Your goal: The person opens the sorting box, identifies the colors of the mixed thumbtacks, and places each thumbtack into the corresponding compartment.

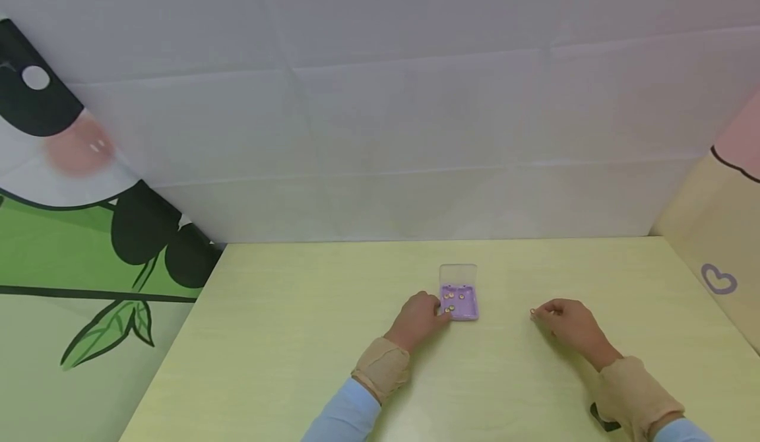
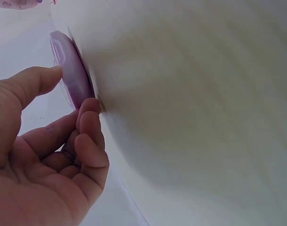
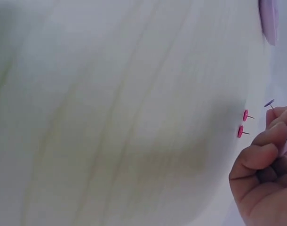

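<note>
A small purple plastic box [image 1: 470,307] stands on the table with its clear lid [image 1: 458,274] tipped back. Inside lie several gold-coloured thumbtacks [image 1: 461,296]. My left hand [image 1: 417,320] holds the box by its near left corner, thumb along one side and fingertips at another, as the left wrist view shows. To the right of the box, my right hand [image 1: 567,325] pinches a purple thumbtack [image 3: 269,103] between thumb and fingertip. Beside those fingertips, two pinkish-red thumbtacks [image 3: 245,115] rest on the table, points away from the surface.
The pale yellow table [image 1: 285,336] runs back to a white cloth wall [image 1: 380,211]. A printed panel [image 1: 89,251] stands at the left, and another panel with a heart [image 1: 719,279] at the right. A small black object [image 1: 604,418] shows beside my right cuff.
</note>
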### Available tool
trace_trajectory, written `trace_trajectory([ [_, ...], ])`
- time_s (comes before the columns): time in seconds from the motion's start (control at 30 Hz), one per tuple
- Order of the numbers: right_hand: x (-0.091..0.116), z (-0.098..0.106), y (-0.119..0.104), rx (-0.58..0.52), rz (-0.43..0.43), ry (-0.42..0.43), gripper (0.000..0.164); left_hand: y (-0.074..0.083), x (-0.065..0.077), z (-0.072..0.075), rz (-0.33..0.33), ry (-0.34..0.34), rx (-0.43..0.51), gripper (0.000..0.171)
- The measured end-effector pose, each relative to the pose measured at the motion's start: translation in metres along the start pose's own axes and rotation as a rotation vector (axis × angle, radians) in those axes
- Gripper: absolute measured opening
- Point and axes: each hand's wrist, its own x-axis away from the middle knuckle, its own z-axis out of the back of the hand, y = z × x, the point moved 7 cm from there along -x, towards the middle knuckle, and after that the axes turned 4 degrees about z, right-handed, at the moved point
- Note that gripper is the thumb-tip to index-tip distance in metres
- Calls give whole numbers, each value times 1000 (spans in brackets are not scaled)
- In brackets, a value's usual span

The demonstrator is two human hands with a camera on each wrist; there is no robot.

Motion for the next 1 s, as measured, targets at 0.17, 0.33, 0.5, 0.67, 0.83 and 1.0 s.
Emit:
trace_trajectory([
  [0.17, 5, 0, 1, -151, -36, 13, 37, -3, 4, -3, -3, -9, -18, 31],
  [0.33, 13, -1, 0, -356, -22, 8, 37, -6, 9, -4, -3, -19, -5, 33],
  [0.5, 24, -6, -4, -608, -25, -28, 25, -8, 15, -5, -8, -32, 3, 34],
  [0.67, 34, -13, -11, -864, -9, -100, 24, -9, 21, -6, -22, -34, -11, 32],
  [0.83, 41, -20, -24, -1231, 146, -245, 45, -9, 27, -7, -42, -37, -20, 31],
  [1.0, 49, -26, -33, -1462, 259, -380, 58, -10, 33, -7, -54, -43, -24, 30],
])
